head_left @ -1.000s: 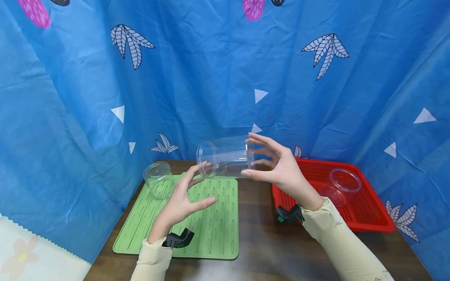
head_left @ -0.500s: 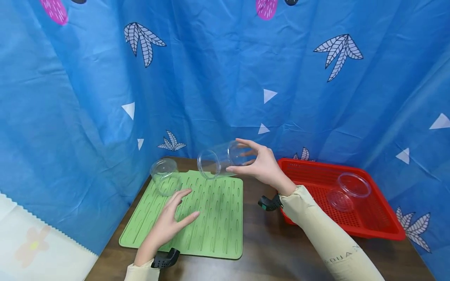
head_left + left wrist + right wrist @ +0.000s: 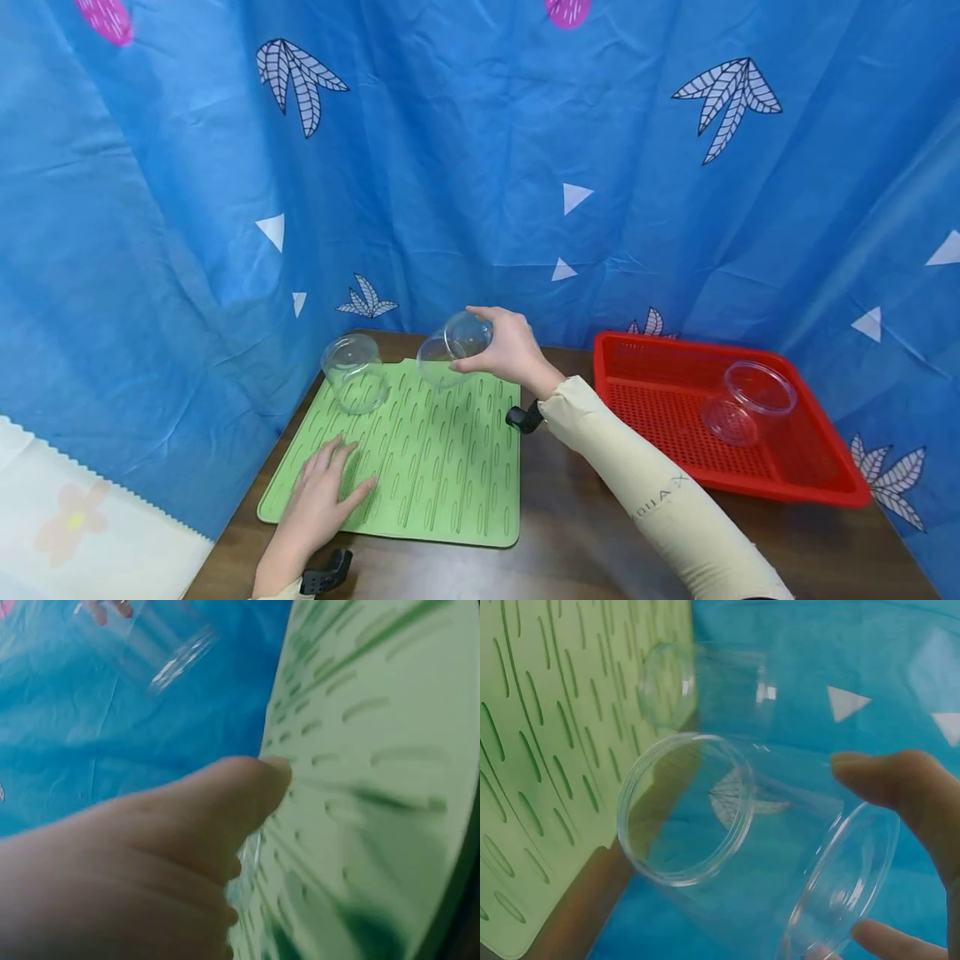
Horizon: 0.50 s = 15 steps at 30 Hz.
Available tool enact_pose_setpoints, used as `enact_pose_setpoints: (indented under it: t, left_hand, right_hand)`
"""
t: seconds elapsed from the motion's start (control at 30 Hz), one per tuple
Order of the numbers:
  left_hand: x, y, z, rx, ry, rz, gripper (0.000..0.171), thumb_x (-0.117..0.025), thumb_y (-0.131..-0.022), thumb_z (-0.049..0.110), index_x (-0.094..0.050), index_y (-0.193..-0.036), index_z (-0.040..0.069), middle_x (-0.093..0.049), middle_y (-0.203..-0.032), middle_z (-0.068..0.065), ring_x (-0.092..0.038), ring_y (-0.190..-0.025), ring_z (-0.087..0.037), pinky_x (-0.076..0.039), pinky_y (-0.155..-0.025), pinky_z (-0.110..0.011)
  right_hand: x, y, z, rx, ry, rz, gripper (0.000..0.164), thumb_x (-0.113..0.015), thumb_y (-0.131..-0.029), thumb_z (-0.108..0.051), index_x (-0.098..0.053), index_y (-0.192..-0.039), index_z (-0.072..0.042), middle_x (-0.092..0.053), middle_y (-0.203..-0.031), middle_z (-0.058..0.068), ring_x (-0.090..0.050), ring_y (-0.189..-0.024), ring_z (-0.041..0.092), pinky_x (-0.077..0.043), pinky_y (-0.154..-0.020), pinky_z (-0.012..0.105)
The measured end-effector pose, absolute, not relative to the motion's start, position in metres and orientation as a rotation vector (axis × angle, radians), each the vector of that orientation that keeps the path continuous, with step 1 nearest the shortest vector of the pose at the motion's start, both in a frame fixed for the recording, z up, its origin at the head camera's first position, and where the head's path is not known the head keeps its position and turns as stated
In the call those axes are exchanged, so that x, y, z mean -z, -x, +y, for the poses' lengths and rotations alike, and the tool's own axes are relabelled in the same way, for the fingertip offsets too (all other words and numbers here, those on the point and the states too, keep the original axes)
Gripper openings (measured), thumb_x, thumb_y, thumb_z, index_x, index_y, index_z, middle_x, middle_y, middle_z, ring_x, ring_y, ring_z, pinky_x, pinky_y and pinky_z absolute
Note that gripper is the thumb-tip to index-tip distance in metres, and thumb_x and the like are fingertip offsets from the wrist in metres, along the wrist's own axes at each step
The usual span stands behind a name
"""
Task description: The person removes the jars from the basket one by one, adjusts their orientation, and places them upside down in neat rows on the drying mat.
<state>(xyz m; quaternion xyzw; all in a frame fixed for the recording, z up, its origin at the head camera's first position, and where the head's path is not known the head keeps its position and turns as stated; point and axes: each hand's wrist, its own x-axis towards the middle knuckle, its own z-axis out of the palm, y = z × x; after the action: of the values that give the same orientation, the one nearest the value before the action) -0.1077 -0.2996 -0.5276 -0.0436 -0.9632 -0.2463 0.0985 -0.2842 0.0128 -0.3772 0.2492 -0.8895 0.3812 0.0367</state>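
Note:
My right hand [image 3: 513,346] grips a clear plastic jar [image 3: 435,358] by its base end, thumb and fingers spread around the edge. The jar is tilted, its mouth pointing down and left above the far part of the green ridged mat [image 3: 420,467]. In the right wrist view, the thumb [image 3: 900,776] lies at the jar's base rim. A second clear jar [image 3: 354,379] stands mouth down at the mat's far left corner. My left hand [image 3: 315,500] is low over the mat's near left part, fingers extended and holding nothing.
A red perforated basket [image 3: 675,417] stands at the right of the brown table [image 3: 555,533]. Inside it, toward the right, sits another clear jar [image 3: 757,387], mouth up. A blue patterned curtain [image 3: 465,167] hangs close behind and around the table.
My right hand has carried the jar left and tipped its mouth downward over the mat. My left hand has moved from near the jar's mouth back toward the mat's near left corner.

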Motion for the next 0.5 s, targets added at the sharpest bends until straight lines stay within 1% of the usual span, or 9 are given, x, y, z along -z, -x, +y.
enact_pose_setpoints:
  t: [0.1, 0.2, 0.27, 0.33, 0.4, 0.5]
  left_hand:
    - [0.531, 0.103, -0.311, 0.698, 0.01, -2.941, 0.075, -0.075, -0.104, 0.046, -0.054, -0.155, -0.005, -0.035, -0.164, -0.04, -0.026, -0.151, -0.067, -0.017, -0.114, -0.089]
    - [0.534, 0.101, -0.321, 0.715, -0.094, -3.032, 0.081, -0.07, -0.106, 0.053, -0.048, -0.16, -0.003, -0.022, -0.169, -0.04, -0.01, -0.153, -0.07, -0.001, -0.11, -0.095]
    - [0.536, 0.101, -0.326, 0.732, -0.135, -3.077, 0.085, -0.068, -0.106, 0.057, -0.045, -0.162, -0.002, -0.016, -0.171, -0.04, -0.004, -0.153, -0.071, 0.005, -0.107, -0.096]
    - [0.538, 0.1, -0.329, 0.751, -0.155, -3.106, 0.086, -0.067, -0.106, 0.058, -0.043, -0.164, -0.001, -0.011, -0.172, -0.041, 0.0, -0.153, -0.072, 0.006, -0.107, -0.097]
    - [0.539, 0.1, -0.33, 0.758, -0.16, -3.116, 0.087, -0.067, -0.106, 0.058, -0.042, -0.165, -0.001, -0.01, -0.172, -0.04, 0.001, -0.154, -0.071, 0.006, -0.107, -0.097]
    - [0.541, 0.1, -0.33, 0.765, -0.15, -3.104, 0.086, -0.066, -0.106, 0.057, -0.042, -0.165, -0.001, -0.011, -0.172, -0.04, 0.0, -0.154, -0.071, 0.005, -0.107, -0.097]
  right_hand:
    - [0.382, 0.29, -0.002, -1.078, -0.765, -2.775, 0.098, -0.103, -0.074, -0.038, -0.06, -0.159, -0.015, -0.061, -0.157, 0.011, -0.056, -0.144, 0.034, -0.054, -0.111, 0.051]
    - [0.387, 0.293, -0.015, -1.022, -0.765, -2.812, 0.098, -0.104, -0.074, -0.037, -0.06, -0.159, -0.015, -0.061, -0.156, 0.012, -0.057, -0.142, 0.036, -0.057, -0.106, 0.05]
    - [0.391, 0.296, -0.023, -0.984, -0.761, -2.836, 0.098, -0.104, -0.074, -0.037, -0.06, -0.159, -0.015, -0.062, -0.156, 0.012, -0.058, -0.141, 0.037, -0.059, -0.102, 0.048]
    - [0.395, 0.297, -0.03, -0.96, -0.762, -2.858, 0.097, -0.104, -0.075, -0.037, -0.06, -0.159, -0.016, -0.061, -0.156, 0.013, -0.062, -0.136, 0.037, -0.062, -0.093, 0.045]
    - [0.398, 0.299, -0.037, -0.928, -0.762, -2.879, 0.097, -0.103, -0.075, -0.037, -0.06, -0.159, -0.016, -0.062, -0.156, 0.012, -0.065, -0.13, 0.034, -0.063, -0.084, 0.041]
    - [0.402, 0.303, -0.045, -0.892, -0.758, -2.903, 0.098, -0.103, -0.075, -0.037, -0.059, -0.159, -0.016, -0.064, -0.153, 0.012, -0.069, -0.119, 0.029, -0.06, -0.071, 0.034]
